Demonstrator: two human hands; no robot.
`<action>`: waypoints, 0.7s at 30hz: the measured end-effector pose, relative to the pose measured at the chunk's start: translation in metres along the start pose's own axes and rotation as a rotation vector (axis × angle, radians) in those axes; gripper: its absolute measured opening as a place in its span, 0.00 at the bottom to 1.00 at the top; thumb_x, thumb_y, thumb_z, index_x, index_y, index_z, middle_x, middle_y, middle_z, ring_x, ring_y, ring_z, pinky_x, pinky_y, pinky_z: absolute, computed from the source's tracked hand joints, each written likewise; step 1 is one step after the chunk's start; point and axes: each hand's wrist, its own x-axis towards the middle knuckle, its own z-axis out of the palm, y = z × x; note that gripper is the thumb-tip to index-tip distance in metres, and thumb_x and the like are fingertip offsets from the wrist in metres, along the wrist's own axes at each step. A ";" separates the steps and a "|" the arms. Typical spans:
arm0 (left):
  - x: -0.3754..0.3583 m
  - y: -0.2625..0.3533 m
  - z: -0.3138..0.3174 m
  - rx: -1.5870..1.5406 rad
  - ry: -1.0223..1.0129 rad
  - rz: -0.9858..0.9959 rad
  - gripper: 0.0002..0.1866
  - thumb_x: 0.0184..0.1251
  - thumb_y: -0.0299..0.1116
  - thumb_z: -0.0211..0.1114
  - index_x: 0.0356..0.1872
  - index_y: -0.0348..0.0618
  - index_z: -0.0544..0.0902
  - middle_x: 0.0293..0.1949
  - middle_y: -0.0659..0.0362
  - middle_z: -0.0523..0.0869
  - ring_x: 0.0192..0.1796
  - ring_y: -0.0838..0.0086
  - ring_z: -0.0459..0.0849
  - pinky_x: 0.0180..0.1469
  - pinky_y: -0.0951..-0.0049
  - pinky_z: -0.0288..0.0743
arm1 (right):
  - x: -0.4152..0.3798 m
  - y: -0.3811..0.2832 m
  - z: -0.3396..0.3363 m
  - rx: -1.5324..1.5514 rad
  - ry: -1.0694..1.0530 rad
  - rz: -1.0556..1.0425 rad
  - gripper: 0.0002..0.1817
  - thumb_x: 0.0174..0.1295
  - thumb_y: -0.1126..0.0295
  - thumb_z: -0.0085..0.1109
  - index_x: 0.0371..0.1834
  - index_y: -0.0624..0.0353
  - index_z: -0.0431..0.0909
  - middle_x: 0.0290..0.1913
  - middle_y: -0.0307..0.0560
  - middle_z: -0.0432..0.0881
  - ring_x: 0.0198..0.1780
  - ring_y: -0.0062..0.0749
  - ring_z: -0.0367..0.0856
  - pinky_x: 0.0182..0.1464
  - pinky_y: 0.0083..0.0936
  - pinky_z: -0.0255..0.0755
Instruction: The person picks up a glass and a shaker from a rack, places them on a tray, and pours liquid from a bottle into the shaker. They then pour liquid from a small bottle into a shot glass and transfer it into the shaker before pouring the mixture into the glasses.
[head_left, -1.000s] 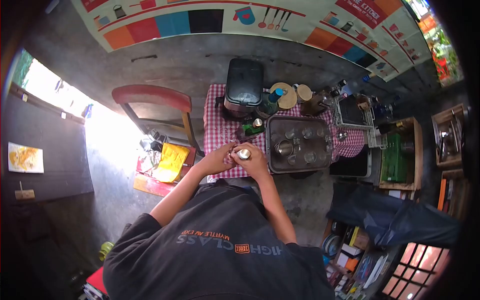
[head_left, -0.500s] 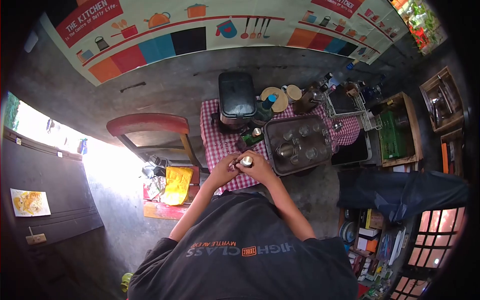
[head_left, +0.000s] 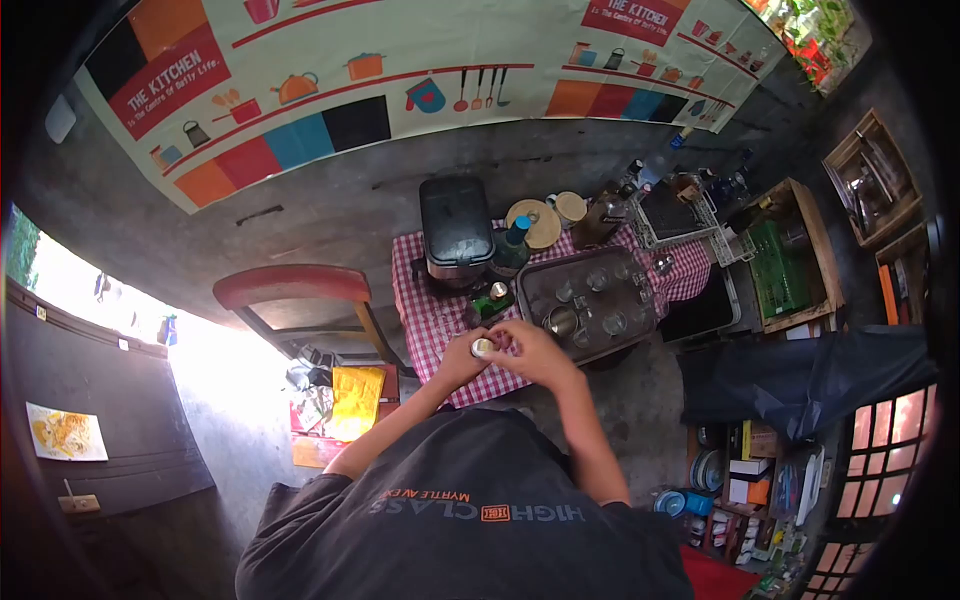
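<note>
Seen from above between my hands is what looks like a bottle with a pale, round top (head_left: pixel 483 347); its body is hidden below. My left hand (head_left: pixel 460 364) is closed around it from the left. From the other side, my right hand (head_left: pixel 538 355) bends over with its thumb and fingertips closed at the top's edge. Just beyond my hands, a green bottle with a silvery cap (head_left: pixel 497 293) leans on the checked tablecloth (head_left: pixel 420 330). A dark tray (head_left: pixel 640 320) to the right carries several glasses and a metal cup (head_left: pixel 561 322).
A black-lidded bin (head_left: pixel 455 220) and a blue-capped bottle (head_left: pixel 510 250) stand at the back of the table. Jars with round lids (head_left: pixel 533 222) are beside them. A red-backed chair (head_left: pixel 290 285) is at the left, a green crate (head_left: pixel 778 265) at the right.
My view has tilted up. My right hand has lifted its wrist and shifted its fingers around the top, which looked silvery and now looks paler. My left hand still grips from the left.
</note>
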 end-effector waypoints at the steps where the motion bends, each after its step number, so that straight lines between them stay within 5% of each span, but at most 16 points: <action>1: 0.001 -0.005 0.000 0.035 -0.001 0.048 0.16 0.54 0.36 0.70 0.42 0.41 0.82 0.36 0.54 0.87 0.40 0.64 0.87 0.43 0.67 0.78 | 0.007 0.001 0.017 -0.038 0.016 -0.061 0.23 0.54 0.58 0.71 0.48 0.59 0.79 0.41 0.50 0.81 0.41 0.40 0.81 0.45 0.32 0.75; 5: 0.002 -0.033 0.007 0.210 0.143 0.269 0.16 0.51 0.39 0.69 0.40 0.44 0.82 0.37 0.52 0.87 0.40 0.53 0.86 0.45 0.60 0.78 | 0.013 -0.002 0.039 -0.191 0.081 -0.098 0.21 0.56 0.54 0.66 0.44 0.59 0.78 0.43 0.56 0.83 0.47 0.54 0.81 0.47 0.42 0.75; 13: 0.002 -0.011 0.005 0.195 0.156 0.183 0.14 0.49 0.35 0.69 0.36 0.40 0.80 0.32 0.48 0.85 0.37 0.49 0.85 0.39 0.58 0.77 | 0.021 -0.007 0.019 -0.266 0.002 -0.293 0.15 0.55 0.60 0.66 0.38 0.59 0.78 0.38 0.53 0.82 0.41 0.52 0.82 0.45 0.42 0.75; 19: 0.002 -0.006 0.006 0.140 0.106 0.068 0.15 0.54 0.35 0.67 0.42 0.43 0.81 0.35 0.45 0.85 0.40 0.48 0.84 0.42 0.57 0.77 | 0.014 -0.022 0.001 -0.123 0.118 -0.235 0.14 0.57 0.64 0.66 0.39 0.61 0.78 0.36 0.53 0.82 0.39 0.51 0.82 0.43 0.38 0.74; 21: 0.004 -0.016 0.007 0.213 0.119 0.128 0.14 0.54 0.39 0.68 0.39 0.44 0.81 0.33 0.47 0.85 0.39 0.47 0.83 0.41 0.54 0.76 | 0.006 -0.022 -0.002 -0.019 0.061 -0.103 0.14 0.55 0.67 0.67 0.42 0.61 0.79 0.37 0.51 0.82 0.39 0.42 0.82 0.43 0.34 0.75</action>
